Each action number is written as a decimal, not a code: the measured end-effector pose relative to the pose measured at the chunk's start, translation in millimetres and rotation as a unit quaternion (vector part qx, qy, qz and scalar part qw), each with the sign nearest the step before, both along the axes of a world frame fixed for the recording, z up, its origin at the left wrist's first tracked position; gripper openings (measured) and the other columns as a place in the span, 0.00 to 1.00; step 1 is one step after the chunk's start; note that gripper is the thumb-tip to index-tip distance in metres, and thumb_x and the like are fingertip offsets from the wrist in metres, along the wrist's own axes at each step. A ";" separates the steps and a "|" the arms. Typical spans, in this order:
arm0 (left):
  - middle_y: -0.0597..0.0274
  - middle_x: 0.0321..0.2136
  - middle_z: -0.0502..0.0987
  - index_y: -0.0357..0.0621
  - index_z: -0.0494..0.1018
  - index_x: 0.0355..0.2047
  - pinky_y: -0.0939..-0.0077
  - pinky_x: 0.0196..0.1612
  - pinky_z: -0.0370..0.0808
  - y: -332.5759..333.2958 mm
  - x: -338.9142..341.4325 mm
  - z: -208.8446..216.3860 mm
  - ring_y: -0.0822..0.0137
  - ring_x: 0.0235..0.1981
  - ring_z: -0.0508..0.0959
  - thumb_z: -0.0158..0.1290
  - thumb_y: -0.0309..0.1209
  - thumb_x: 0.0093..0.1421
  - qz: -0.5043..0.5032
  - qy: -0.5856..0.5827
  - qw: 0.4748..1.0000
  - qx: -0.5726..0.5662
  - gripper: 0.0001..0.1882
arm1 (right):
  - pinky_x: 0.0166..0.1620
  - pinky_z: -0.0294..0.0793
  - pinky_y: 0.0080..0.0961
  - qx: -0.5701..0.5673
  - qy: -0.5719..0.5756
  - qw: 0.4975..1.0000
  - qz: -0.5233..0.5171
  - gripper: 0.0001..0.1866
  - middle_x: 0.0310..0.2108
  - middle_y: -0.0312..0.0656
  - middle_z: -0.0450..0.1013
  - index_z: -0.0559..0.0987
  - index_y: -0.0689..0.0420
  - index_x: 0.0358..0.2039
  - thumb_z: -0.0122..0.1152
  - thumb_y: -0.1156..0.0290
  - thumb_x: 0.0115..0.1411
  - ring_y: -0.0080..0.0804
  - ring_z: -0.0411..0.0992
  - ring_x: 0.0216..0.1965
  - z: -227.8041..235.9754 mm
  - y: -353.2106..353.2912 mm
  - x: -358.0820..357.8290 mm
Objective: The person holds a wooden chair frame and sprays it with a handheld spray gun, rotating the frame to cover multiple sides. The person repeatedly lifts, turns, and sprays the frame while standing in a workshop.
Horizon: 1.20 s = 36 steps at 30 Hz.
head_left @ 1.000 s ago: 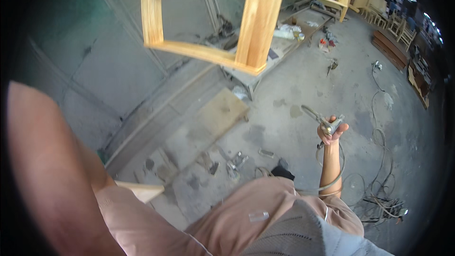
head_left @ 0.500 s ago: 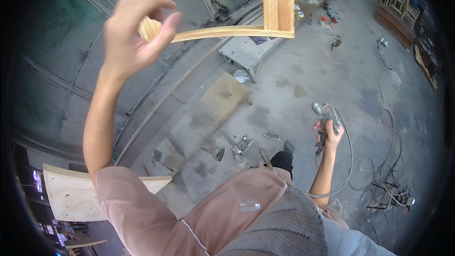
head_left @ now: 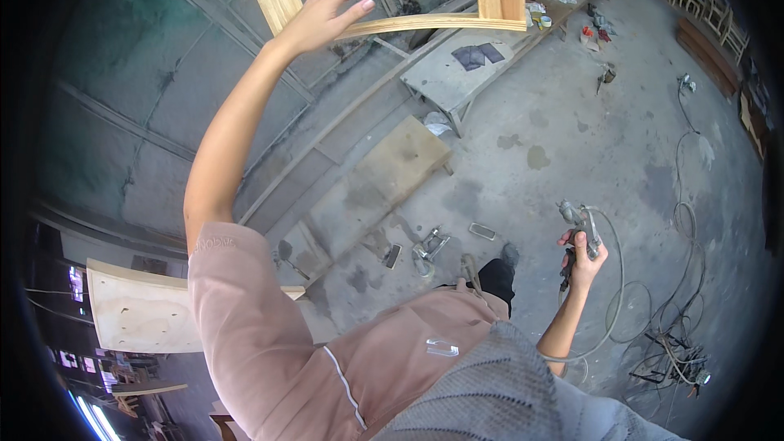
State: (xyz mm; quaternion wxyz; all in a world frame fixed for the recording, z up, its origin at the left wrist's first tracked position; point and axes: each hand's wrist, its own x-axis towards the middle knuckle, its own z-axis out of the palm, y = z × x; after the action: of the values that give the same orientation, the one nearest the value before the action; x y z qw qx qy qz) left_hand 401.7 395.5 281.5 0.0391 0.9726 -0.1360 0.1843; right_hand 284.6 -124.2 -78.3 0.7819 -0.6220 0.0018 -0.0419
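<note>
My left hand [head_left: 325,18] is raised at the far side, its thumb and fingers apart and nothing in its grasp. It overlaps the lower left corner of a pale wooden frame [head_left: 425,25], which has upright legs and a curved rail; whether the skin touches the wood I cannot tell. Down at my right side, my right hand [head_left: 586,260] is wrapped round a grey metal gun-shaped air tool [head_left: 581,227]. A thin hose [head_left: 622,269] runs from the tool and loops back past my forearm. The tool's exact kind is not clear.
A low grey bench [head_left: 449,73] carries dark sheets, with a brownish low bench [head_left: 392,163] nearer. Another metal tool [head_left: 431,243] lies on the floor by my foot. Tangled hoses [head_left: 674,343] spread at the right. A curved plywood panel [head_left: 139,310] stands at the left.
My left hand has swung right and away from me along the frame, and its fingers have straightened. My right hand still holds the tool. The whole view has shifted slightly.
</note>
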 end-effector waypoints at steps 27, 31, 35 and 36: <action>0.57 0.68 0.69 0.61 0.68 0.70 0.47 0.70 0.54 -13.8 56.9 -10.3 0.53 0.71 0.64 0.64 0.58 0.58 -0.048 -0.119 0.982 0.141 0.42 | 0.29 0.76 0.20 -0.095 -0.185 0.970 0.128 0.21 0.27 0.36 0.78 0.67 0.54 0.45 0.74 0.73 0.62 0.23 0.77 0.25 109.0 26.9 86.7; 0.50 0.64 0.73 0.49 0.69 0.68 0.50 0.71 0.59 -30.1 -3.0 28.9 0.52 0.67 0.70 0.57 0.52 0.68 -0.068 -0.191 0.971 0.126 0.34 | 0.27 0.73 0.17 -0.114 -0.224 0.964 -0.091 0.19 0.28 0.37 0.78 0.66 0.55 0.45 0.71 0.73 0.66 0.20 0.77 0.26 197.4 41.9 136.8; 0.52 0.58 0.77 0.44 0.74 0.62 0.60 0.69 0.64 -17.3 -107.4 78.6 0.55 0.63 0.73 0.62 0.40 0.65 -0.035 -0.254 0.967 0.008 0.28 | 0.30 0.75 0.20 -0.112 -0.306 0.931 -0.167 0.18 0.28 0.40 0.78 0.66 0.57 0.44 0.70 0.70 0.67 0.23 0.78 0.28 223.5 104.4 114.7; 0.53 0.57 0.78 0.43 0.74 0.61 0.62 0.68 0.64 -11.6 -133.8 86.2 0.56 0.62 0.74 0.61 0.40 0.66 -0.018 -0.264 0.964 -0.023 0.26 | 0.32 0.76 0.22 -0.131 -0.326 0.926 -0.141 0.20 0.28 0.41 0.78 0.66 0.57 0.44 0.72 0.69 0.66 0.26 0.79 0.29 219.9 130.0 95.9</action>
State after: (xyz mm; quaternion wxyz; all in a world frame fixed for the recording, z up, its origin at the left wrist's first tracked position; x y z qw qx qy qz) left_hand 267.9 383.9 367.7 0.0276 0.8855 -0.1546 0.4373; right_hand 380.5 5.8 141.6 0.6369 -0.6643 -0.1712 -0.3518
